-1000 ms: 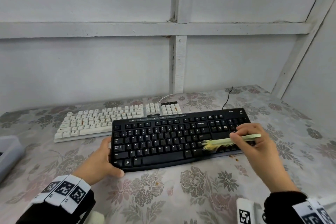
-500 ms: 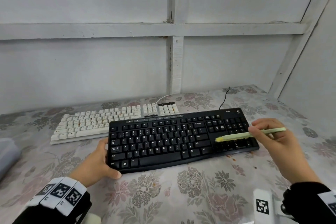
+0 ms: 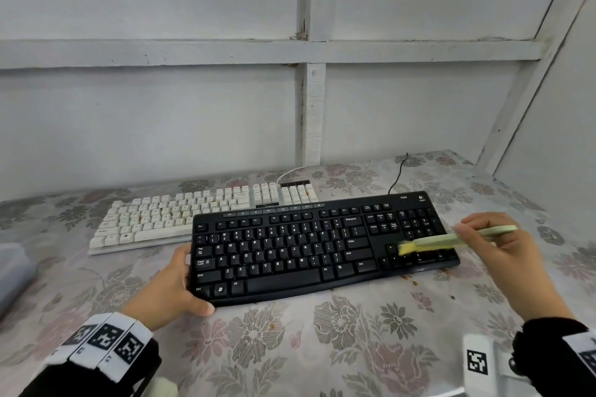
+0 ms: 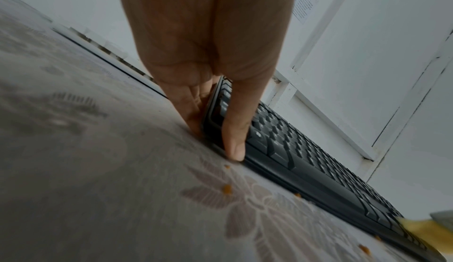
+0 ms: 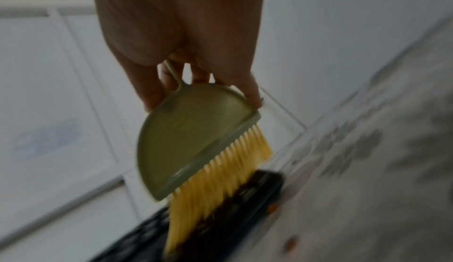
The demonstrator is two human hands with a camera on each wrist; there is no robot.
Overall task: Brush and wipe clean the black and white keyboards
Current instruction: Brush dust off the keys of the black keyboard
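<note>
A black keyboard (image 3: 290,248) lies across the flowered tablecloth, with a white keyboard (image 3: 180,216) just behind it to the left. My left hand (image 3: 175,287) grips the black keyboard's near left corner (image 4: 215,130), thumb along the front edge. My right hand (image 3: 503,255) pinches a pale green brush (image 3: 451,238) with yellow bristles (image 5: 220,169). The bristles touch the arrow keys at the keyboard's right end. In the right wrist view the brush (image 5: 193,140) is blurred by motion.
Small orange crumbs (image 3: 414,282) lie on the tablecloth (image 3: 322,348) by the keyboard's right front edge, and more crumbs (image 4: 226,188) show near my left hand. A grey container (image 3: 13,271) sits at the far left. White walls close the back and right.
The brush swept right to the keyboard's right end, then came back left onto the arrow keys. My left hand kept its hold on the left corner.
</note>
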